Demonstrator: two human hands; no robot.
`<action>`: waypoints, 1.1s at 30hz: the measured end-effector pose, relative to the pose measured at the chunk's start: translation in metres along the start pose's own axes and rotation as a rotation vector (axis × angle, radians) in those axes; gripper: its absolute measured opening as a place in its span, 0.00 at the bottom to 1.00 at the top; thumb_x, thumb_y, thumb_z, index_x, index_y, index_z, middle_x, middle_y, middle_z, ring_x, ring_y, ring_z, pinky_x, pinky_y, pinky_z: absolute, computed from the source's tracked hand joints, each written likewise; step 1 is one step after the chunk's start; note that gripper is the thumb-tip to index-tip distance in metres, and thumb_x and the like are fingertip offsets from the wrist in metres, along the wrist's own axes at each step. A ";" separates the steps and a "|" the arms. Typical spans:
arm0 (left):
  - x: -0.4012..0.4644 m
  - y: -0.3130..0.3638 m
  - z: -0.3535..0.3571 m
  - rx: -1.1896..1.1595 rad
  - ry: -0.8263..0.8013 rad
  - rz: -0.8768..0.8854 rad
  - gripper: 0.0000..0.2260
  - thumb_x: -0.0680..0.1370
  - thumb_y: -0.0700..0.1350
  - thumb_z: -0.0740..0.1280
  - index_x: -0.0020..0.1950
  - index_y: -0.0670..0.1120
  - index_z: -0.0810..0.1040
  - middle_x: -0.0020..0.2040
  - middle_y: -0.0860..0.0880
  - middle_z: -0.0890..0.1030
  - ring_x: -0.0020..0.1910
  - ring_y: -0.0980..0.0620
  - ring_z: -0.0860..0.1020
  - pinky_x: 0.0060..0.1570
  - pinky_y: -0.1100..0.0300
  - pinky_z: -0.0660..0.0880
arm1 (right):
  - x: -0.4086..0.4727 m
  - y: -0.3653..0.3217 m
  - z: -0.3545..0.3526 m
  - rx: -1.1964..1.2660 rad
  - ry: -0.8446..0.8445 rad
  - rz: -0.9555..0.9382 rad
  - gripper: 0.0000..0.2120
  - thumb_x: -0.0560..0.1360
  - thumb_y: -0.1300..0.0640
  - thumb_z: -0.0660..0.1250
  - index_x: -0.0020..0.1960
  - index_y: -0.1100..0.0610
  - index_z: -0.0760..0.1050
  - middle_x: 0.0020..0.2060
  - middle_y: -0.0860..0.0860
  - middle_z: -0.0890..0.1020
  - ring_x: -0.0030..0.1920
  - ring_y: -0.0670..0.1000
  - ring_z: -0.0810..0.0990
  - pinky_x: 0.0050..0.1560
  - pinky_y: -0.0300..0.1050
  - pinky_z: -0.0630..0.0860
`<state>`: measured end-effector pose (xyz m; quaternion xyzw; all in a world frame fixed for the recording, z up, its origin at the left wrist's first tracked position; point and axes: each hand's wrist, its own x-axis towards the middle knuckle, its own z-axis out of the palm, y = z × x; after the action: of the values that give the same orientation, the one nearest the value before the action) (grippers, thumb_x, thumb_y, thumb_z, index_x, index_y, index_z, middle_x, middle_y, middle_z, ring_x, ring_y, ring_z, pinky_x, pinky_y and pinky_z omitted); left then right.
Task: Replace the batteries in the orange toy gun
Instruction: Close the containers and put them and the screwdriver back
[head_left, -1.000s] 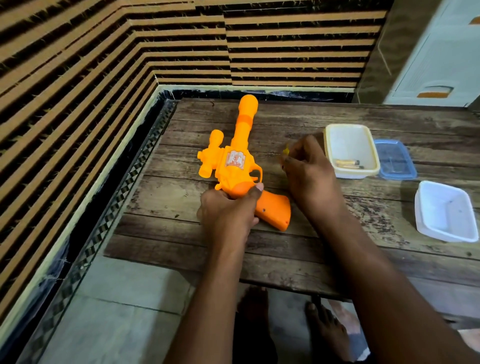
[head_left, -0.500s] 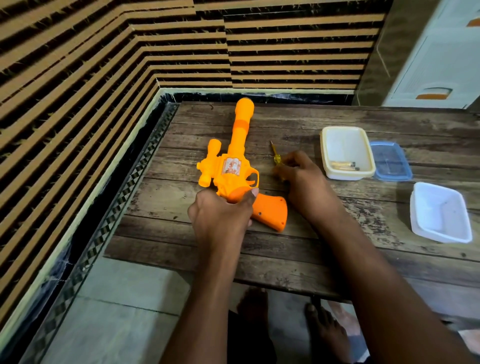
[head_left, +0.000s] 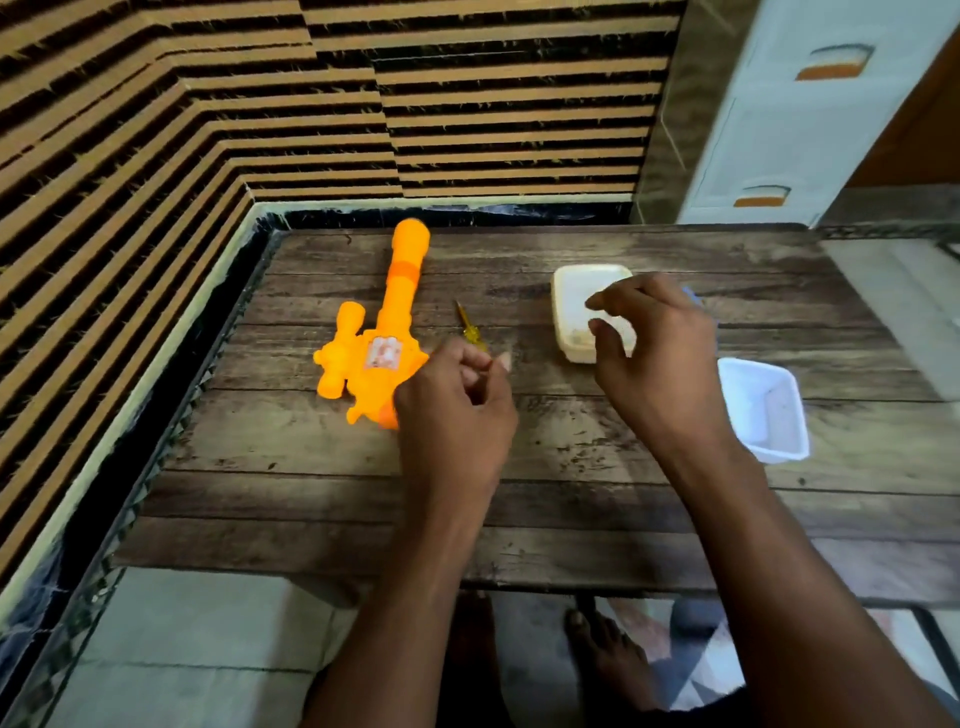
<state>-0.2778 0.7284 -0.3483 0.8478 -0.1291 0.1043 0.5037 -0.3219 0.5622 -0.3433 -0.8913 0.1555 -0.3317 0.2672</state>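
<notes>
The orange toy gun (head_left: 387, 343) lies flat on the wooden table (head_left: 545, 499), barrel pointing away from me. My left hand (head_left: 457, 410) is curled over the gun's grip and hides it. A small yellow-handled screwdriver (head_left: 470, 330) lies loose on the table just right of the gun. My right hand (head_left: 649, 353) hovers over the cream container (head_left: 571, 291), fingers apart and empty. The hand hides the inside of that container.
A white rectangular container (head_left: 763, 410) stands at the right, next to my right wrist. A sliver of a blue lid (head_left: 688, 293) shows behind my right hand. Striped walls close the left and far sides. My bare feet are under the table's front edge.
My right hand has let go of the screwdriver, which now lies on the table, and moved right over the cream container. My left hand slid back along the gun toward the grip.
</notes>
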 end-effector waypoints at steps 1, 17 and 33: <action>-0.004 0.006 0.011 -0.012 -0.063 0.037 0.09 0.78 0.47 0.74 0.40 0.48 0.80 0.30 0.55 0.79 0.29 0.57 0.77 0.31 0.58 0.72 | -0.001 0.006 -0.011 -0.029 0.012 0.037 0.12 0.75 0.67 0.71 0.57 0.61 0.85 0.52 0.56 0.83 0.51 0.56 0.83 0.50 0.37 0.70; -0.046 0.057 0.099 -0.123 -0.580 -0.151 0.06 0.77 0.49 0.75 0.44 0.49 0.81 0.36 0.50 0.85 0.34 0.49 0.86 0.40 0.42 0.85 | -0.015 0.071 -0.069 -0.161 -0.184 0.607 0.11 0.79 0.59 0.69 0.60 0.55 0.84 0.55 0.58 0.86 0.57 0.60 0.83 0.48 0.38 0.69; -0.022 0.031 0.056 -0.054 -0.489 -0.307 0.06 0.75 0.37 0.74 0.43 0.46 0.81 0.27 0.52 0.82 0.25 0.52 0.83 0.37 0.51 0.84 | -0.004 0.082 -0.036 -0.283 -0.478 0.431 0.18 0.78 0.55 0.69 0.67 0.55 0.82 0.75 0.61 0.73 0.77 0.63 0.68 0.76 0.57 0.71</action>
<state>-0.3058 0.6675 -0.3559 0.8436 -0.1196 -0.1842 0.4900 -0.3570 0.4838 -0.3701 -0.9187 0.3174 -0.0247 0.2337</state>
